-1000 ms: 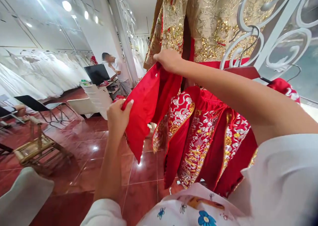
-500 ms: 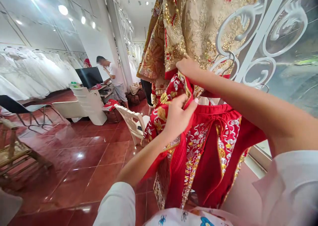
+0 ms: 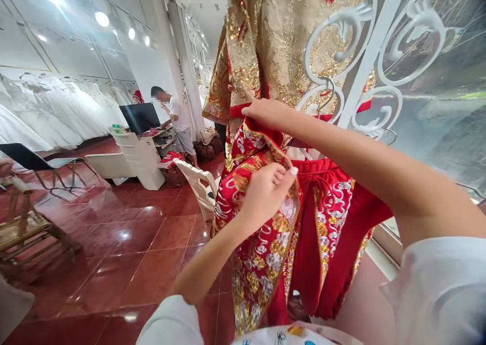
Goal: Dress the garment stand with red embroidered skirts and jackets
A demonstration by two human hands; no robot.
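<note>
bridal shop, red tile floor (image 3: 152,244). our left hand (image 3: 266,193) and right hand (image 3: 266,113) pinch the red skirt panel (image 3: 261,244); we're mid-fold, next: align edges under fingertips.

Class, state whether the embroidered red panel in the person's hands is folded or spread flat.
Folded: the embroidered red panel bends over between the right hand and left hand.

Head-worn camera, single view: faces forward and slightly down, close on an embroidered red skirt (image 3: 266,244) at arm's length; tiled floor (image 3: 144,244) recedes left.
</note>
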